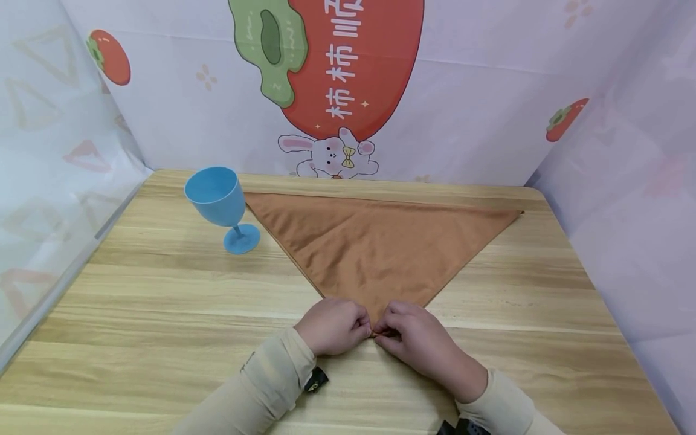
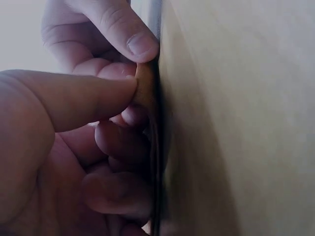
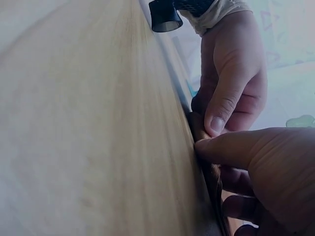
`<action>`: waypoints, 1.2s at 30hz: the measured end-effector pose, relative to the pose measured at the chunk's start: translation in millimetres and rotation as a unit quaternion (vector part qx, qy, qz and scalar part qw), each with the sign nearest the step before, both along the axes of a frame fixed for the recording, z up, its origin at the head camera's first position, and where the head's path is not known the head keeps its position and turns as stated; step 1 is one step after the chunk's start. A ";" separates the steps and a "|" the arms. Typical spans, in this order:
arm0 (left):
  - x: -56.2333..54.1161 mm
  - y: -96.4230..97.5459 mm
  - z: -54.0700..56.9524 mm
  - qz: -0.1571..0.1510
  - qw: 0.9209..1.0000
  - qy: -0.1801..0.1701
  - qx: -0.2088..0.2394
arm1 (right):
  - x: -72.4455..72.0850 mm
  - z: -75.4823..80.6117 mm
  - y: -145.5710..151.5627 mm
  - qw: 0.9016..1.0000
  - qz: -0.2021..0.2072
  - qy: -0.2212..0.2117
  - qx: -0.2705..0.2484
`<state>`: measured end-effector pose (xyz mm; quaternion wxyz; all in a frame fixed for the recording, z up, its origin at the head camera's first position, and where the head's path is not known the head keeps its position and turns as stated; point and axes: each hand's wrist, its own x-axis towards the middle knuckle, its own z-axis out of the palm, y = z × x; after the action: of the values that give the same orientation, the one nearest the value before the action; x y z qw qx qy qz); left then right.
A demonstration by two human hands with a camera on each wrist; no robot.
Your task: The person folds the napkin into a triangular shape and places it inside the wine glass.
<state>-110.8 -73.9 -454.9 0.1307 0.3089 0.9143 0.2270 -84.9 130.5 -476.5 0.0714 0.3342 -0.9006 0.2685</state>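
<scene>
"Where's your brown cloth?"

"Long side running near your desk's far edge, tip pointing at the near one, wood showing either side, a blue goblet beside its far-left corner."

"Your grip?"

"Your left hand and right hand pinch the tip; the wrist views show its bend, mostly hidden from the head."

1 blue goblet on table
</scene>
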 end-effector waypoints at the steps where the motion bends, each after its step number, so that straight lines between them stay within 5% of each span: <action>1: 0.2 -0.1 0.4 0.003 1.000 -0.007 0.001 | 0.1 -0.2 -0.1 1.000 -0.002 -0.001 0.004; 12: -0.4 -3.7 -1.9 -0.011 1.000 0.010 0.013 | 1.3 -0.6 -2.2 1.000 -0.002 0.008 0.017; 26: 0.3 -3.6 1.9 -0.038 0.998 0.058 0.004 | -4.3 5.3 -1.5 0.997 0.010 -0.078 0.002; 36: 1.8 0.2 2.0 -0.048 0.994 0.098 -0.005 | -5.0 5.4 0.2 0.995 0.006 -0.101 -0.001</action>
<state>-109.0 -73.8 -452.9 0.0529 0.3727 0.9078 0.1849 -89.9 130.7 -471.1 -0.0212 0.3111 -0.9007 0.3025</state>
